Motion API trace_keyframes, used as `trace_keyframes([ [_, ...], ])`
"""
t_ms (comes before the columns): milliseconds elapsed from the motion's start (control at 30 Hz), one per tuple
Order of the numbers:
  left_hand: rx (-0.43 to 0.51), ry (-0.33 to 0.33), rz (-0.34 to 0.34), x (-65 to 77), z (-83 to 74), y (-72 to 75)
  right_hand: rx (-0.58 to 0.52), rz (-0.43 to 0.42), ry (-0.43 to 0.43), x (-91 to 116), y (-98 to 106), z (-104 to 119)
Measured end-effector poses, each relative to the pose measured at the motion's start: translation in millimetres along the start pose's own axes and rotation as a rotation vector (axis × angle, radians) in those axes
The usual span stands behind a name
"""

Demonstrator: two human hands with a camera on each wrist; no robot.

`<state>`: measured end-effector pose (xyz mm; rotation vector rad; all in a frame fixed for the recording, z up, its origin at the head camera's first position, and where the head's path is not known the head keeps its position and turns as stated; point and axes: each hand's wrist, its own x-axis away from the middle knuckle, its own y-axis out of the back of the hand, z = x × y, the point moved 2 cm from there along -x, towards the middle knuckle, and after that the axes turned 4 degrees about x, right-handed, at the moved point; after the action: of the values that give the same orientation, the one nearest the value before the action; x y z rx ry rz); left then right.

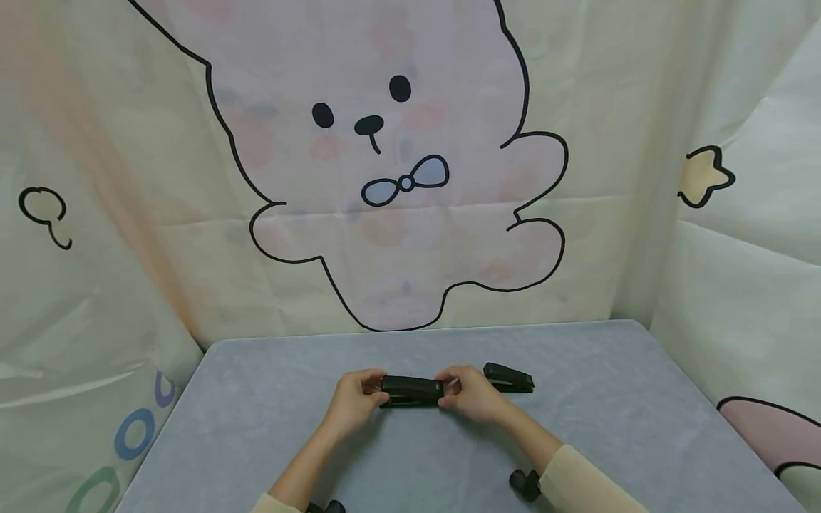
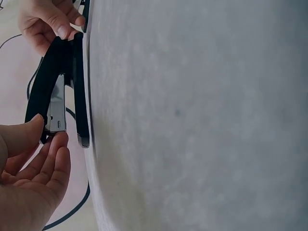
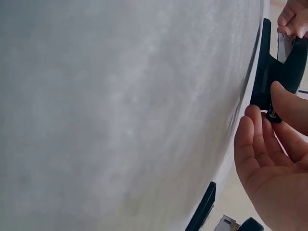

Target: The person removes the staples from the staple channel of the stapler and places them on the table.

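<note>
A black stapler (image 1: 412, 389) lies sideways between both hands, close over the table. My left hand (image 1: 351, 402) pinches its front end, thumb and fingers on the top arm (image 2: 41, 94). In the left wrist view the silver staple channel (image 2: 57, 106) shows between that arm and the base (image 2: 81, 106), with a gap at the front. My right hand (image 1: 476, 395) grips the hinge end with thumb and fingertips. A second black stapler (image 1: 509, 377) rests on the table just beyond the right hand, its own front end pointing right.
The table (image 1: 256, 427) has a pale blue-grey cloth cover. Behind it hangs a cream curtain (image 1: 596, 235) with a cartoon animal drawn on it, and printed sheets hang at both sides. Black devices (image 1: 526, 484) sit at the wrists.
</note>
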<state>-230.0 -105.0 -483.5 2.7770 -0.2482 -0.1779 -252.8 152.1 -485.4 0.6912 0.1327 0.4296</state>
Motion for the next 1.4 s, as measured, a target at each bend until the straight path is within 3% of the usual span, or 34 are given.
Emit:
trace_keyframes([
  [367,-0.019,-0.007,0.010,12.7,-12.2,-4.3,-0.007,0.036,0.002,19,6,7],
  [933,0.040,-0.008,0.115,42.1,-29.8,-15.4,-0.079,0.171,0.015,54,15,5],
  [1167,0.075,0.041,0.165,50.2,-29.3,-23.7,-0.052,0.223,0.089,57,15,-13],
  [1400,0.092,0.067,0.181,53.4,-27.1,-31.5,-0.040,0.251,0.071,57,10,-29],
])
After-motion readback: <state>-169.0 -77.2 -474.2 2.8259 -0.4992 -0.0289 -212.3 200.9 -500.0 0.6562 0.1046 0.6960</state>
